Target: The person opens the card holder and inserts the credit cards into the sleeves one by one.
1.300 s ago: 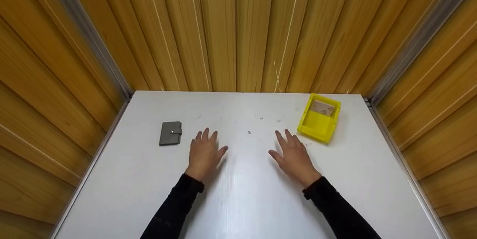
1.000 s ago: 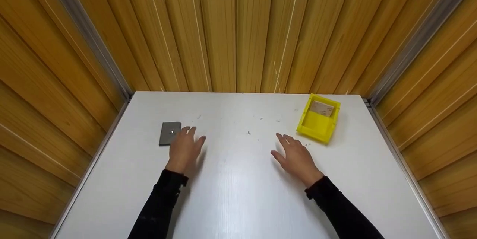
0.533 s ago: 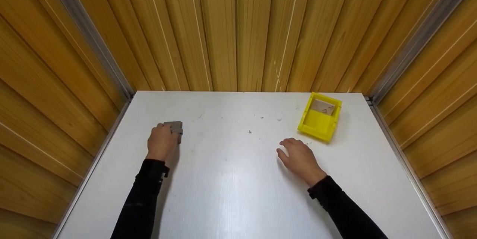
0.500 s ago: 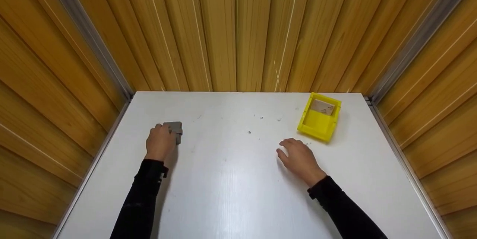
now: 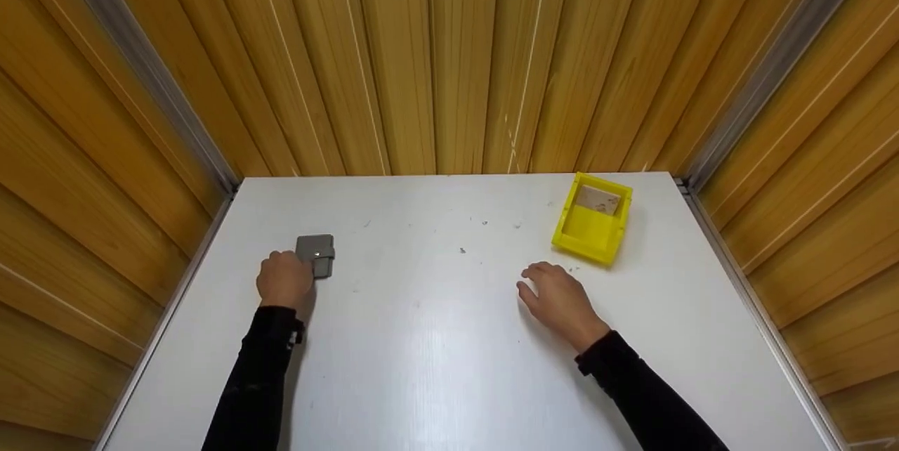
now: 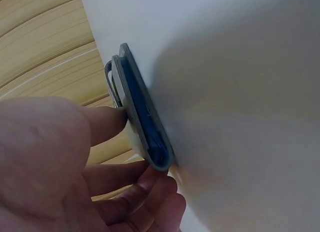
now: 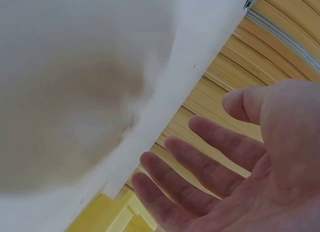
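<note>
A small grey card wallet (image 5: 319, 254) with a snap strap lies at the left of the table. My left hand (image 5: 284, 280) is at its left edge. In the left wrist view, the thumb of my left hand (image 6: 50, 157) presses the cover of the wallet (image 6: 134, 100), and the fingers are curled at its spine. Blue inner leaves show between the covers. My right hand (image 5: 560, 300) hovers over the table at the right, fingers loosely bent around nothing; the right wrist view shows the same hand (image 7: 235, 167) with its fingers apart.
A yellow plastic bin (image 5: 590, 247) stands at the table's back right, with a pale patterned piece (image 5: 598, 199) inside its far end. Small dark marks dot the white table (image 5: 421, 338). Wood-patterned walls (image 5: 421, 57) enclose the back and sides.
My left hand has moved left from mid-table to the wallet, then slid to its left edge and holds it there. My right hand has stayed near its place, its fingers bending a little more.
</note>
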`<control>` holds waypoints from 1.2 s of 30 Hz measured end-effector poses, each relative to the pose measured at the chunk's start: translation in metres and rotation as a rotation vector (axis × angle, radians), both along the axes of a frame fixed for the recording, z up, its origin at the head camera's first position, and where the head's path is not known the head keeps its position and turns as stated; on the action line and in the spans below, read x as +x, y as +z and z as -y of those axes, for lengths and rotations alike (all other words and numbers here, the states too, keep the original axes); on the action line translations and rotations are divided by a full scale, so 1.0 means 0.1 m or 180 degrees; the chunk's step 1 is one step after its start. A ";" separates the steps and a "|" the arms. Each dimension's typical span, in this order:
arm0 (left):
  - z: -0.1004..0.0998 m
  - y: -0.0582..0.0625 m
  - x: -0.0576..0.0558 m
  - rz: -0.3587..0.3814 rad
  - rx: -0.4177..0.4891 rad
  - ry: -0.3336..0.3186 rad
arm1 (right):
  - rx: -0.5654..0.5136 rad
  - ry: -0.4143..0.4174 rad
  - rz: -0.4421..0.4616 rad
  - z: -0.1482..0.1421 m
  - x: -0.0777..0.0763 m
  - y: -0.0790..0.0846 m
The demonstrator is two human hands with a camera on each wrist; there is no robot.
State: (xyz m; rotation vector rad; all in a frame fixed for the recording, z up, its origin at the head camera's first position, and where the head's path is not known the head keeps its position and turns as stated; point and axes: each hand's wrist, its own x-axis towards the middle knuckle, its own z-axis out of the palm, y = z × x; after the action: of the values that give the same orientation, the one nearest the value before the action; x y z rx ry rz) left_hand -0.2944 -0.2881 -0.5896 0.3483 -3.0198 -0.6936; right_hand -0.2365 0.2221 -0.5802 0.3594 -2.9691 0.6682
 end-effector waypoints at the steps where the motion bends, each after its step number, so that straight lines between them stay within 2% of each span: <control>1: 0.00 0.00 0.00 0.0004 0.0021 0.0009 | 0.0002 -0.0005 0.0006 0.00 0.00 0.00; 14: -0.09 0.04 -0.04 -0.0110 0.0568 0.0154 | -0.0035 -0.0081 0.0169 0.00 0.02 -0.02; 19: -0.15 0.13 -0.03 0.0090 0.0958 0.0095 | -0.0026 -0.0088 0.0167 0.00 0.02 0.00; 23: -0.22 0.22 -0.02 0.0314 0.1394 0.0009 | -0.0028 -0.0045 0.0098 0.01 0.02 0.02; 28: -0.45 0.31 0.00 0.0257 0.1775 -0.0130 | -0.0055 -0.0049 0.0076 0.02 0.03 0.10; 36: -1.04 0.51 0.10 0.0076 0.1833 -0.0473 | -0.0218 0.0015 0.0032 0.13 0.03 0.29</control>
State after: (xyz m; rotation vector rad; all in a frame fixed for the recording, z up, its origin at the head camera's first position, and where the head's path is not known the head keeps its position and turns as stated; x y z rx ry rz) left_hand -0.2844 -0.1840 -0.5391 0.1357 -2.8235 -1.5785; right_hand -0.2339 0.2086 -0.5512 0.3589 -2.9466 0.7723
